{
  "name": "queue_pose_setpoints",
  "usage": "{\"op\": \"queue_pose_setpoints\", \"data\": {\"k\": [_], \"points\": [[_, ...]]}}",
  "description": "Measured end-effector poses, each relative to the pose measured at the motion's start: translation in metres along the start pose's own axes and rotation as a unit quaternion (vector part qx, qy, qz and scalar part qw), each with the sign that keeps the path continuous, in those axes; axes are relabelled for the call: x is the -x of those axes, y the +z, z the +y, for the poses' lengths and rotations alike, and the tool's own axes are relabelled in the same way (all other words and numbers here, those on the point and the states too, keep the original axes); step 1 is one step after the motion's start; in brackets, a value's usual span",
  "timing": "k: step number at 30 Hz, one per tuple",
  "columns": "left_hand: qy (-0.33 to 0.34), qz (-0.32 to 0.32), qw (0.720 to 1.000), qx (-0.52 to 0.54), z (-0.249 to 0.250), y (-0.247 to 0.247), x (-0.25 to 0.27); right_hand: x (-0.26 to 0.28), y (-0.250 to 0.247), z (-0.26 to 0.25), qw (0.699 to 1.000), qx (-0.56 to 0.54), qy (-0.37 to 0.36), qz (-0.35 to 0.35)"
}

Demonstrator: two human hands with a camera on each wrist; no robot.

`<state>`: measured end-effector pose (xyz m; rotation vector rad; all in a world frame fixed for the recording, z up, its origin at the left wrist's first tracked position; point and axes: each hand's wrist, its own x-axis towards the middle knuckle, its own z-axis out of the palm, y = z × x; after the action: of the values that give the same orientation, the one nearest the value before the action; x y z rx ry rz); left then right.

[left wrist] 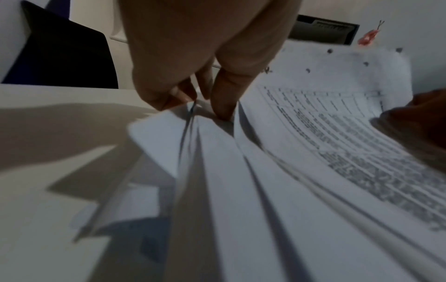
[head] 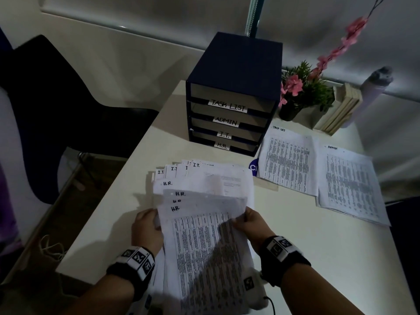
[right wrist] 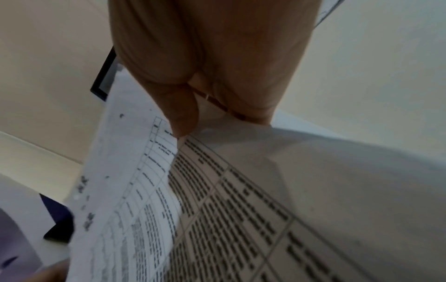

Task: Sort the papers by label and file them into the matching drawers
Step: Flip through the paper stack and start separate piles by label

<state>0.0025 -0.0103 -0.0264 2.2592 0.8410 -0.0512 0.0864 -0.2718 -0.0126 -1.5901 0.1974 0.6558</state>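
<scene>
From the head view we have two sorted piles lying right of the drawer unit (head: 229, 123) — task-list sheets (head: 287, 162) and admin sheets (head: 350, 185) — while I.T. papers (head: 181, 170) fan out ahead; we judge nothing filed yet. Left wrist: our left hand (left wrist: 193, 91) pinches the H.R. stack (left wrist: 265, 181). Right wrist: our right hand (right wrist: 205, 99) pinches its top sheet's edge.
</scene>
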Motion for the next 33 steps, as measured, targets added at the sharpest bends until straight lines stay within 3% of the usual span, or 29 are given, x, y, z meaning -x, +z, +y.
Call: {"op": "queue_pose_setpoints", "data": {"k": [6,9,12,15,18,21,25,29,33], "points": [[-0.042,-0.033,0.998,-0.015,0.001,-0.001,0.000,0.003,0.008,0.000,1.000,0.017,-0.022,-0.013],[-0.066,-0.027,0.996,-0.048,0.000,-0.004,-0.003,0.003,0.002,-0.006,0.993,0.066,-0.071,0.067],[-0.060,-0.036,0.995,-0.072,0.005,-0.004,-0.004,-0.003,-0.015,0.002,0.990,0.051,-0.044,0.124],[-0.050,-0.059,0.994,-0.080,0.012,-0.002,-0.005,0.001,-0.019,0.001,0.995,0.020,0.001,0.095],[-0.027,-0.054,0.997,-0.039,0.017,0.002,-0.004,-0.001,-0.014,0.000,0.996,0.047,0.017,0.073],[0.026,-0.036,0.999,-0.006,0.020,0.007,0.000,-0.003,-0.006,0.004,0.989,0.106,-0.007,0.107],[0.001,-0.092,0.991,0.094,0.031,0.005,0.004,0.003,-0.005,0.003,0.987,0.094,-0.053,0.121],[-0.040,-0.135,0.962,0.235,0.033,-0.001,0.005,0.002,-0.016,0.006,0.983,0.090,-0.056,0.148],[-0.037,-0.145,0.952,0.267,0.032,-0.004,-0.001,-0.001,-0.025,0.004,0.988,0.011,-0.037,0.153]]}}
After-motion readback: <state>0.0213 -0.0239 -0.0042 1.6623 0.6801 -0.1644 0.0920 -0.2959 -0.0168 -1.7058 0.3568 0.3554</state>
